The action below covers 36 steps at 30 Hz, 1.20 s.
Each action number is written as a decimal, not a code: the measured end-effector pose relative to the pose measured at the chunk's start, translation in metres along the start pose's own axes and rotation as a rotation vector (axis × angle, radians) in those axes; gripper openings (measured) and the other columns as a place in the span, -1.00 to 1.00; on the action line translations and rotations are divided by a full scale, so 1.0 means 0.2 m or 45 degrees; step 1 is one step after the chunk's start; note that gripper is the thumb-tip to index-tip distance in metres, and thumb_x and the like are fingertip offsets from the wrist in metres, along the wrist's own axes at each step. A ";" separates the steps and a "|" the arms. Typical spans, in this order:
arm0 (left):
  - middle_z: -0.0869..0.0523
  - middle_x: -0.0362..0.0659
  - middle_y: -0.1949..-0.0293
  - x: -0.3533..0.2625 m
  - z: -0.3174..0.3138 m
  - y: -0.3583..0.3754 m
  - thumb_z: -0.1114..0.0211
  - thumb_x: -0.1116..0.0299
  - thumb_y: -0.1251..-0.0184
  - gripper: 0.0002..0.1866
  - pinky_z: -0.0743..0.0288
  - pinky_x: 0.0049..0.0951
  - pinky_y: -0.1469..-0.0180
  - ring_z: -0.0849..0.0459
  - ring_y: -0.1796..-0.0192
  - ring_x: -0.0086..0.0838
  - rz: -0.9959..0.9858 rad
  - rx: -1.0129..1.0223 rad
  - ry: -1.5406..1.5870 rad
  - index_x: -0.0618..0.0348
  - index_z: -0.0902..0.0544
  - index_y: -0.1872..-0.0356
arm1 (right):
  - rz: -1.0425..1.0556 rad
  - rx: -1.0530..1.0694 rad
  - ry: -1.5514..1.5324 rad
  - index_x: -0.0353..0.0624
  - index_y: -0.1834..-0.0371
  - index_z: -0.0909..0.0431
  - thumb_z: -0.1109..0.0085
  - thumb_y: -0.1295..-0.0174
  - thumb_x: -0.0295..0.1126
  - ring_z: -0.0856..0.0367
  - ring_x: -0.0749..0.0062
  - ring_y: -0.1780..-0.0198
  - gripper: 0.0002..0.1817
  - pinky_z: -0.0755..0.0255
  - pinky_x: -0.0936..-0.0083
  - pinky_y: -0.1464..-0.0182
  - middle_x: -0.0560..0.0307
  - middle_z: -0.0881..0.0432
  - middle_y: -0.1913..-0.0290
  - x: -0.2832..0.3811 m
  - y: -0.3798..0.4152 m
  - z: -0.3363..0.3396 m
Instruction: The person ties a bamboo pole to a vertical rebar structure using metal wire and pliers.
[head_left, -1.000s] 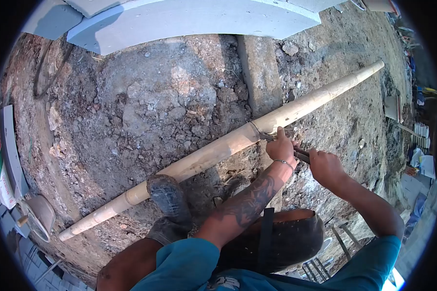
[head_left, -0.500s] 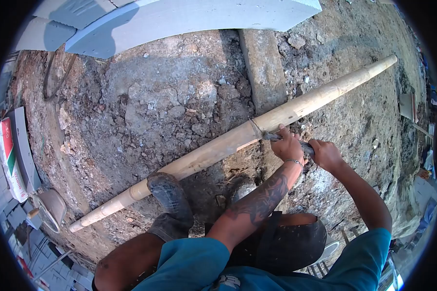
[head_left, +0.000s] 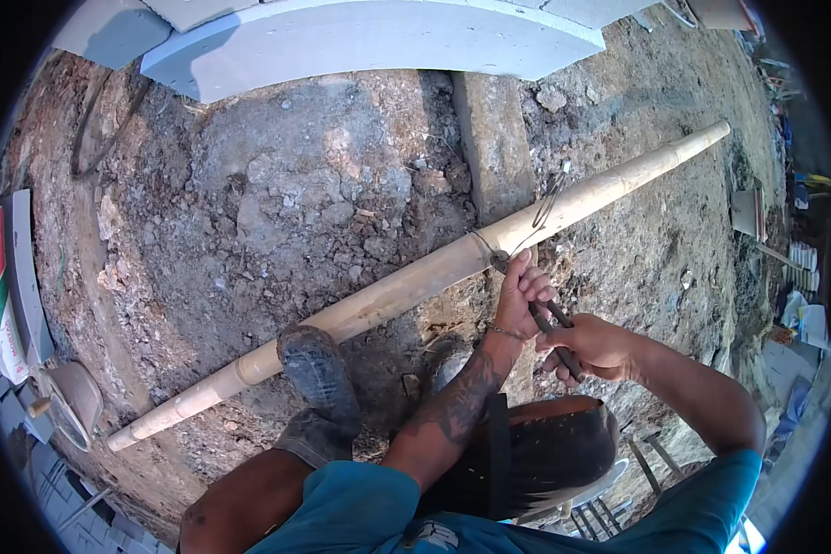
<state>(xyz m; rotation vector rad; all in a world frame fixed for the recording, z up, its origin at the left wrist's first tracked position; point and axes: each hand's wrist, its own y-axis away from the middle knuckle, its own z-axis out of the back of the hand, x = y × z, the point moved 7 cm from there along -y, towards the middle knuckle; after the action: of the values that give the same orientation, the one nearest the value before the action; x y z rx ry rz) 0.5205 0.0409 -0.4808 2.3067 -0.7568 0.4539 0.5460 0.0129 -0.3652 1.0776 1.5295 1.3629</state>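
A long bamboo pole [head_left: 406, 284] lies diagonally over the dirt, with a thin wire [head_left: 548, 205] looped near its middle. Just below that wire, my left hand [head_left: 524, 294] is closed around the upper part of dark metal pliers [head_left: 560, 334], close to the pole. My right hand [head_left: 600, 347] grips the handles, which are spread apart. The tool's jaws are at the wire tie, partly hidden by my left fingers. My left boot [head_left: 319, 374] rests against the pole.
Pale blocks [head_left: 379, 42] line the top. A concrete strip [head_left: 496, 138] runs beneath the pole. At the left are a red, white and green bag [head_left: 7, 295] and a round container [head_left: 69, 402]. A trowel-like tool [head_left: 750, 214] lies at the right.
The plier handles have spread apart, and my hands have moved slightly down. A loop of wire now shows above the pole. The view has shifted slightly.
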 end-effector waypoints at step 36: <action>-0.37 -0.12 0.68 0.06 0.15 -0.09 -0.04 0.26 -0.27 -0.73 -0.46 -0.29 0.63 -0.37 0.72 -0.42 -0.590 -1.154 -0.483 0.26 -0.34 0.50 | 0.445 -0.896 1.570 -0.22 0.24 -0.41 -0.13 -0.08 -0.27 -0.60 -0.11 0.34 -0.73 -0.50 0.10 0.24 -0.20 -0.59 0.43 0.02 -0.21 0.48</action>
<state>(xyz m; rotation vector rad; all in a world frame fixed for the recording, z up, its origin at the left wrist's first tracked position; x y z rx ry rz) 0.5452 0.0272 -0.5049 1.6088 -0.4262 -0.4733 0.6327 0.0438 -0.4165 -0.0589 1.3597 2.8110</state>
